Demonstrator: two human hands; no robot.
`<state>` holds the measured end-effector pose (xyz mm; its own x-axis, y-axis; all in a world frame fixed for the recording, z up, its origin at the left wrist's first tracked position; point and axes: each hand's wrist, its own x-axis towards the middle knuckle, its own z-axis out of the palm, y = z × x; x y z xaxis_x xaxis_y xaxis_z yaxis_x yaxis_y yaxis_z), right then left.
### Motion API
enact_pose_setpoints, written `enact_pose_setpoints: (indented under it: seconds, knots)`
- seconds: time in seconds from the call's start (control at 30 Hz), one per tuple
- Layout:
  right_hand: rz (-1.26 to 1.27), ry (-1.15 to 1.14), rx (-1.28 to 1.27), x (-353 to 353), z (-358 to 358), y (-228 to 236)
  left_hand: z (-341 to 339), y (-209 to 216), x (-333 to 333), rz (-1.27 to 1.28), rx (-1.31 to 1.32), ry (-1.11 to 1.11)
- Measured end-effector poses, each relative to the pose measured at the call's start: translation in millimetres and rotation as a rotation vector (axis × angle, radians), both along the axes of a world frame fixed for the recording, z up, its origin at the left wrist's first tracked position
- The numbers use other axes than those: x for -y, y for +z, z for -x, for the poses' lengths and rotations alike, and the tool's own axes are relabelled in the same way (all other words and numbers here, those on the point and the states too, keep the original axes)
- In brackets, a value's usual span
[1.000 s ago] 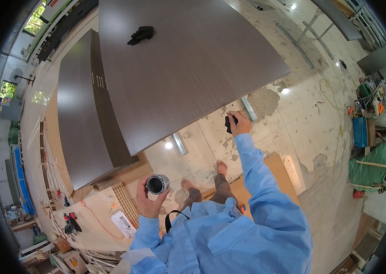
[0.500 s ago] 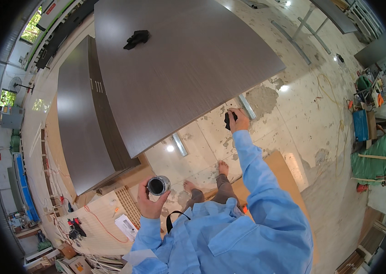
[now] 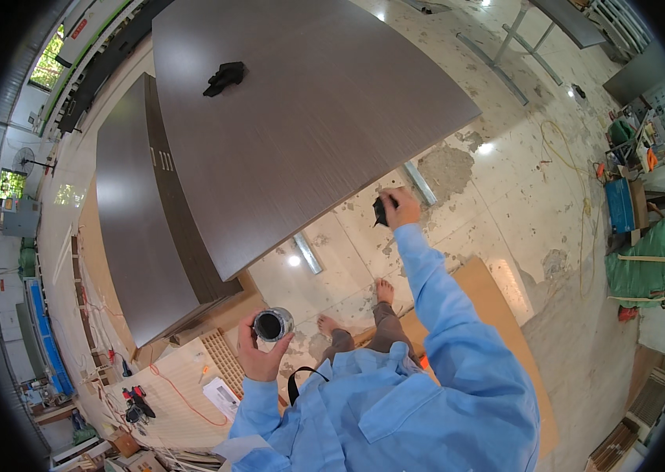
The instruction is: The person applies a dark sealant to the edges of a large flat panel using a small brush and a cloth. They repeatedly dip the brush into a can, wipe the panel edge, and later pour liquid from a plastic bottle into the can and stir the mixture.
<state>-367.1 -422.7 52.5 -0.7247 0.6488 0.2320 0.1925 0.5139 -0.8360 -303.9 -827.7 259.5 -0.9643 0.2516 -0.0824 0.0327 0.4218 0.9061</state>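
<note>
1. My left hand [image 3: 263, 355] is wrapped around a small open metal can [image 3: 272, 323], fingers curled round its side, the dark mouth of the can tipped up toward me.
2. I hold that can off the near edge of the big dark brown panel [image 3: 301, 118], below its near left corner and clear of it, over the pale floor.
3. My right hand [image 3: 400, 208] is closed on a small black tool [image 3: 380, 212]; I cannot tell what kind of tool it is, since my fingers cover most of it.
4. The tool sits right at the panel's near edge, toward its right end; whether it touches the edge I cannot make out.
5. My right arm, in a light blue sleeve [image 3: 446, 307], stretches out straight from my shoulder to that edge.
6. On top of the panel, far from both hands, lies a black object [image 3: 224, 77], toward the far left part of the surface.
7. A second dark panel [image 3: 132, 220] lies along the big panel's left side, partly under it.
8. My bare feet [image 3: 383, 290] stand on the floor just short of the panel's near edge, between my two hands.
9. A green bag [image 3: 645, 263] sits well off to the right of the panel.
</note>
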Motion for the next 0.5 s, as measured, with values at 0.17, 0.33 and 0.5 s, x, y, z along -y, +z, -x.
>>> enact_pose_setpoints:
  seconds: [0.17,0.33,0.5]
  knots:
    - [-0.027,-0.123,-0.007,-29,-2,0,-1,1,-1,0.013,-0.008,0.025]
    - [0.025,-0.147,0.039,-41,-5,5,0,1,-2,-0.025,-0.011,0.002]
    - [-0.037,0.035,0.119,-45,-6,11,2,0,-7,-0.014,-0.028,-0.010]
